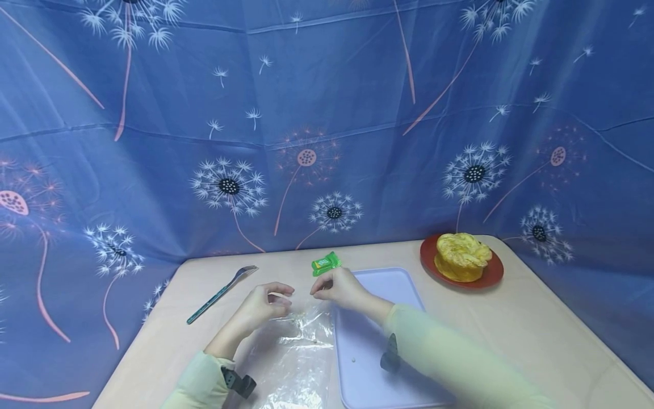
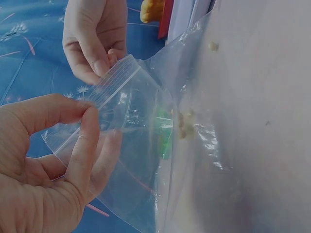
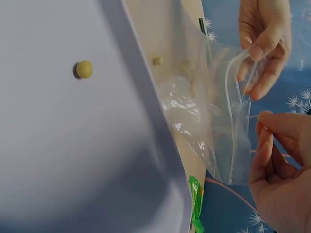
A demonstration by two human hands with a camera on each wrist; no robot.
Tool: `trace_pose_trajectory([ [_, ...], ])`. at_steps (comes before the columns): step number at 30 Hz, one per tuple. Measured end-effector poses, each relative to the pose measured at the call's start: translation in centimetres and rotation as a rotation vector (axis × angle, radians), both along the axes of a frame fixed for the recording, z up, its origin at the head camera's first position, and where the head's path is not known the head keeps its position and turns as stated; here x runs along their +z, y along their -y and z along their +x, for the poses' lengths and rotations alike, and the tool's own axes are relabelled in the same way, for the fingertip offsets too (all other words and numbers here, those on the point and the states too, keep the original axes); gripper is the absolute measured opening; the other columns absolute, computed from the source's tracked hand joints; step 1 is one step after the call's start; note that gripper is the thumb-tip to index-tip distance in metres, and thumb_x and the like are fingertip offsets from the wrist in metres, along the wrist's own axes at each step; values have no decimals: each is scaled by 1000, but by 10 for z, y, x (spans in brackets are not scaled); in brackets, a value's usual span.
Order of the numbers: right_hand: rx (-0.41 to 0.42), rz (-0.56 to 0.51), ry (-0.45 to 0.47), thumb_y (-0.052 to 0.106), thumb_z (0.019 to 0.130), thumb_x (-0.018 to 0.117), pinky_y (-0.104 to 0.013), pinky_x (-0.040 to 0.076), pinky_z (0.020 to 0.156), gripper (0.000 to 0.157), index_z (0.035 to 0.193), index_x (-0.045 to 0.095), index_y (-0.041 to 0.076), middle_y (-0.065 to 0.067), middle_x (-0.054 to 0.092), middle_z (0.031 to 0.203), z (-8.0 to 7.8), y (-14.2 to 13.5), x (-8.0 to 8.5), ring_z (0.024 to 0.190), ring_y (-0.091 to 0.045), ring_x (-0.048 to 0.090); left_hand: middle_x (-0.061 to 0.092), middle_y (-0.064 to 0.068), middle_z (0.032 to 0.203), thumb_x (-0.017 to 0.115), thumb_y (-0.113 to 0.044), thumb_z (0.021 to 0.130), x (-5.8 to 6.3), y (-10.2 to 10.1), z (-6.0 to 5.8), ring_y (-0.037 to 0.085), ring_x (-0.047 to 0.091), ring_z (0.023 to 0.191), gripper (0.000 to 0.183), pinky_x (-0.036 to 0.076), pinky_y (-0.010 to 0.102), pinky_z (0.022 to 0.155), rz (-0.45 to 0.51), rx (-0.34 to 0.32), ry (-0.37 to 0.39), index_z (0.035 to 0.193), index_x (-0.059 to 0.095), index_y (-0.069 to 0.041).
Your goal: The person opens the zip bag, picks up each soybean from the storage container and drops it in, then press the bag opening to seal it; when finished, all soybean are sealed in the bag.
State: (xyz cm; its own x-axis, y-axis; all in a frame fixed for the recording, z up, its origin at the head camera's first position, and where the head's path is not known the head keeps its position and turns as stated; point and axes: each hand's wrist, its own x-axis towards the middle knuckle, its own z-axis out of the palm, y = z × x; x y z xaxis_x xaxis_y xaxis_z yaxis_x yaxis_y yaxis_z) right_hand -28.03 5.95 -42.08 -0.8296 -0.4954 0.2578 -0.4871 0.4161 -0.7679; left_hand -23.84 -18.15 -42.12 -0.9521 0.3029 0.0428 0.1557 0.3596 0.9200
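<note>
A clear zip bag lies with its mouth raised toward the hands. My left hand pinches the bag's mouth edge between thumb and finger. Close to the same mouth edge is my right hand, its thumb and index fingertip together; whether something is between them is hidden. Several small yellowish round balls show through or beside the bag in the left wrist view. A single ball rests on the pale lavender tray, which lies partly under my right forearm.
Behind my right hand lies a green wrapped packet. A fork with a teal handle lies at left. On the right, a red plate carries a yellow bread roll. A blue patterned cloth hangs behind the table.
</note>
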Motion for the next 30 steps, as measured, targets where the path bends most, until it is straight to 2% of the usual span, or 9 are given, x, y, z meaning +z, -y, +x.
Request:
trace_pose_trajectory([
  [5,-37,17,-23,-1,82,80,-21,49,58,9,82,79,8,5,72,76,0,6,-1,64,-7,55,66,27,119,70,4,78,0,0,0,32,68,103,46,61,35,80,10,-8,-12,124,63,10],
  [10,-56,34,-31,-1,81,80,-22,47,56,9,83,80,8,5,72,76,0,7,-2,61,-7,53,65,27,119,71,3,79,-1,0,-2,31,68,103,46,61,34,80,0,-5,-12,123,64,9],
  [16,-65,41,-33,2,81,81,-22,48,58,10,87,80,10,7,72,77,0,4,-4,63,-7,54,66,28,118,70,3,78,0,1,-1,31,69,102,46,61,34,80,-2,-1,-5,123,63,10],
  [22,-71,20,-54,2,81,80,-23,50,60,12,91,80,10,5,73,81,1,-3,-3,64,-8,56,68,22,113,70,5,78,0,1,1,33,68,102,45,61,35,79,-4,9,-21,123,64,10],
  [30,-73,-32,-50,1,82,79,-26,53,73,14,95,77,7,5,67,82,4,-30,-5,78,-17,62,68,22,112,70,6,77,1,1,2,32,69,101,46,61,36,80,-7,8,-25,123,64,10],
])
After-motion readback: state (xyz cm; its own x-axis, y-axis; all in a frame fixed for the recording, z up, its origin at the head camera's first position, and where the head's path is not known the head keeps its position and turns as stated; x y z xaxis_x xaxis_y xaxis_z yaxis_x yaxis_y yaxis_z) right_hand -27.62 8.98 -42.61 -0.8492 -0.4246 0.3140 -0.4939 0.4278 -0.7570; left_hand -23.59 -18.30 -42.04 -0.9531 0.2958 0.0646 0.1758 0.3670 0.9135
